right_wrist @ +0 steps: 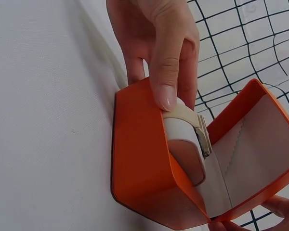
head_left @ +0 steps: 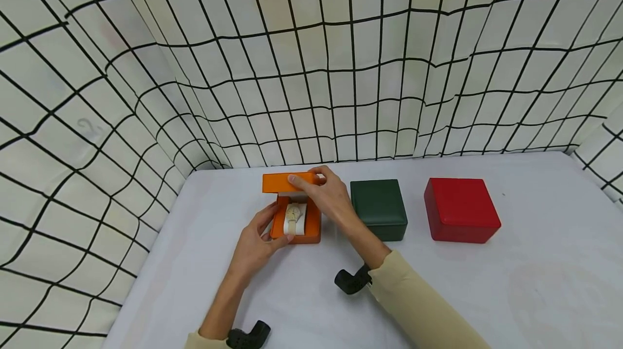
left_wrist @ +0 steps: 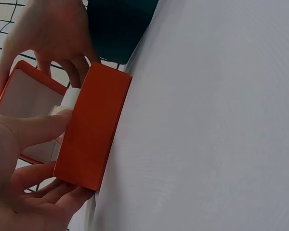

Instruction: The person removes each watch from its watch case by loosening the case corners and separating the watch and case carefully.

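Note:
An orange watch box [head_left: 313, 234] stands on the white-covered table with its hinged lid [head_left: 276, 183] raised. Inside, a wristwatch with a cream strap [head_left: 293, 213] is wrapped round a white cushion [right_wrist: 179, 131]. My left hand [head_left: 254, 245] grips the box's base from the left, its thumb over the front rim by the strap and its fingers along the side. With thumb in front and fingers behind, my right hand [head_left: 332, 196] holds the lid at its right end. Only a few fingertips of that hand [right_wrist: 284, 214] show in the right wrist view.
Just right of the orange box sits a closed dark green box [head_left: 378, 203]. Farther right is a closed red box [head_left: 462, 208]. A white backdrop with black grid netting [head_left: 340, 67] rises behind the table [head_left: 550, 262] and along its left side.

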### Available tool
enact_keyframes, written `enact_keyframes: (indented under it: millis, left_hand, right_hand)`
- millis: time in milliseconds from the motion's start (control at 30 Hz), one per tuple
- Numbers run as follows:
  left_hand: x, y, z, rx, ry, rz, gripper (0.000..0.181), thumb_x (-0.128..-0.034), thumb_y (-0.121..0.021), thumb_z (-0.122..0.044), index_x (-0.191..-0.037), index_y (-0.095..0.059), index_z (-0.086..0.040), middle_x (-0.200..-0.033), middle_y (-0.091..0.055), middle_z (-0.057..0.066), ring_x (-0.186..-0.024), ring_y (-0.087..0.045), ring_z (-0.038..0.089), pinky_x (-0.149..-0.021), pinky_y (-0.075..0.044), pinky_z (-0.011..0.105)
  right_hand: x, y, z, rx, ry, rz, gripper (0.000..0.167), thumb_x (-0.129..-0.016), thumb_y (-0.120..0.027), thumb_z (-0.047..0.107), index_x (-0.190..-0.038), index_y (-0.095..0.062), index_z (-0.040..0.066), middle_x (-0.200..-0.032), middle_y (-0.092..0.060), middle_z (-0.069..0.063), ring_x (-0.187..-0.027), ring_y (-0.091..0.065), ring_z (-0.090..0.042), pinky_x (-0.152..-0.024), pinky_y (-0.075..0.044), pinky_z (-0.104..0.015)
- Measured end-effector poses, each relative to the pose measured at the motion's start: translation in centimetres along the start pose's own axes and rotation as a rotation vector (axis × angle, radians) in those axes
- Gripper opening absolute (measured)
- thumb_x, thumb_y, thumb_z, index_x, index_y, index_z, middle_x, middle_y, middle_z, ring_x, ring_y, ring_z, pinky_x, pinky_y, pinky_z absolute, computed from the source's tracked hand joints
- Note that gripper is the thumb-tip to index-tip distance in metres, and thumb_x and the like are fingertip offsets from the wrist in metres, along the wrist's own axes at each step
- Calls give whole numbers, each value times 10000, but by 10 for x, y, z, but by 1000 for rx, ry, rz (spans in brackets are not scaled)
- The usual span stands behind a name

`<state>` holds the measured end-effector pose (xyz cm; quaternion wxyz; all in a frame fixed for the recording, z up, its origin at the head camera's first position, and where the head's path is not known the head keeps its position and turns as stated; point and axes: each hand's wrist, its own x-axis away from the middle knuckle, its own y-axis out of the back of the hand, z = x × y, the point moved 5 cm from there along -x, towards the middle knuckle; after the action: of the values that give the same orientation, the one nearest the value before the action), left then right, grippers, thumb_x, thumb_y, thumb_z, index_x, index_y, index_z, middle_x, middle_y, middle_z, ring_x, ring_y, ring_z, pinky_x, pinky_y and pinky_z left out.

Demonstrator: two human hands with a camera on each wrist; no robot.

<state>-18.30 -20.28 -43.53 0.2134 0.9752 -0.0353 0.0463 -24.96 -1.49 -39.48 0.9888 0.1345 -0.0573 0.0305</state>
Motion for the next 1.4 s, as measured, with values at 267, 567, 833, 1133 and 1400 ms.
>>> enact_keyframes:
  millis: [267, 567, 833, 1133, 1400]
  left_hand:
    - [1, 0, -3, -3, -1, -4, 810, -886, -832, -122, -1584, -422, -85, -1708, -318, 72, -1589, -321, 306, -1217, -393, 473]
    - [-2, 1, -2, -17, -1, -9, 818, -878, -840, -123, -1583, -427, -83, -1706, -325, 74, -1579, -341, 307, -1195, -412, 448]
    - [-3, 0, 1, -31, 12, -14, 818, -879, -841, -128, -1585, -430, -98, -1703, -335, 52, -1570, -352, 315, -1194, -409, 438]
    - [-2, 0, -1, -21, -13, -7, 823, -877, -842, -120, -1586, -426, -87, -1702, -329, 71, -1565, -362, 325, -1167, -428, 411]
    - [-1, 0, -2, -17, 1, -8, 827, -875, -841, -114, -1588, -422, -89, -1707, -320, 69, -1575, -347, 321, -1177, -421, 415]
  right_hand:
    - [-2, 0, 3, 34, -16, 16, 806, -855, -698, 695, -1451, -559, 171, -1495, -586, -104, -1238, -619, -305, -1038, -535, -499]
    - [-5, -1, 6, 8, 77, 6, 714, -891, -725, 582, -1415, -600, 114, -1528, -535, -124, -1372, -530, -332, -1132, -472, -538]
    - [-4, 2, 12, -36, 250, 42, 386, -944, -748, 439, -1248, -708, 206, -1473, -599, -17, -1353, -544, -253, -1124, -490, -482]
    - [-1, 8, 14, -49, 362, 147, 452, -902, -820, 300, -1324, -682, 213, -1429, -628, -6, -1282, -547, -239, -1145, -468, -500]
    - [-4, 10, 15, -30, 413, 171, 456, -926, -804, 262, -1360, -671, 208, -1401, -652, -30, -1224, -591, -246, -1101, -494, -504]
